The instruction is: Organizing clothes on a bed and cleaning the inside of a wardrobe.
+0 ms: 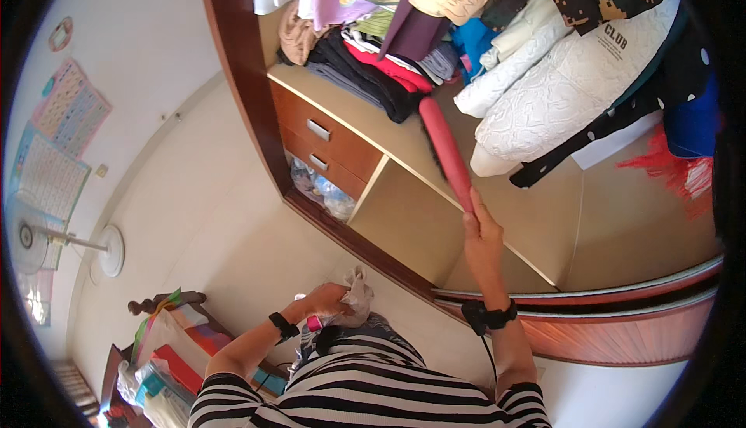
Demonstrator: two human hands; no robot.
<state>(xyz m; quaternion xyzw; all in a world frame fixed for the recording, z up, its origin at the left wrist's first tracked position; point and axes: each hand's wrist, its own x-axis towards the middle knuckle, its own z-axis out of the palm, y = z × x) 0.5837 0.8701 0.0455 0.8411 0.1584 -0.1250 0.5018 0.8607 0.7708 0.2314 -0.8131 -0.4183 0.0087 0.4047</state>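
Observation:
My right hand [486, 247] grips the handle of a pinkish-red brush [446, 148] with dark bristles along its left side. The brush reaches over the tan shelf [530, 209] of a wardrobe. Its far end is beside a stack of folded clothes [364, 81], and whether it touches the shelf cannot be told. Close to my body, my left hand [326, 301] holds a crumpled whitish piece of plastic or cloth [360, 295]. A small pink item [314, 324] shows below that hand. White textured garments [548, 102] hang to the right of the brush.
Below the shelf are two wooden drawers [326, 139] and plastic bags [329, 192]. A dark polka-dot garment [606, 125] and red fringed material [676, 163] are at the right. Sliding door tracks [612, 305] edge the wardrobe. A pedestal fan [111, 250] stands left, and a cluttered wooden piece of furniture [169, 305] lower left.

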